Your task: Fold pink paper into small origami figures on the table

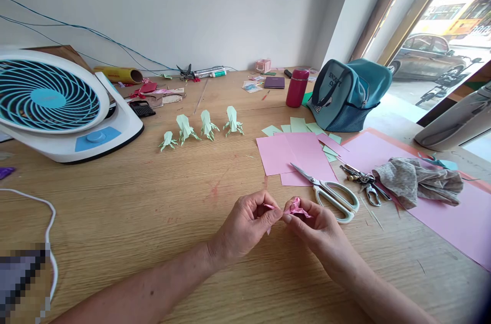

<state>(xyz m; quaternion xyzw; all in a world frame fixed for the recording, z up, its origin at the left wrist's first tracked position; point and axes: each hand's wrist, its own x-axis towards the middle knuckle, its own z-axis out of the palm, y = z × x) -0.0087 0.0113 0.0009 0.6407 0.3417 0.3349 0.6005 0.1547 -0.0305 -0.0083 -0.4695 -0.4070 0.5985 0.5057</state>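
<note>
Between my two hands, just above the wooden table, is a small folded pink paper figure. My left hand pinches its left end between thumb and forefinger. The body of it sits in the closed fingers of my right hand, whose thumb presses from the front. Part of the figure is hidden by the fingers. Right beside my right hand lie white-handled scissors, their blades resting on pink paper sheets. Several light green folded paper figures with thin legs stand in a row farther back.
A white and blue fan stands at left. Behind the sheets are green paper pieces, a red bottle and a teal bag. Keys and a grey cloth lie at right. A white cable runs along the left.
</note>
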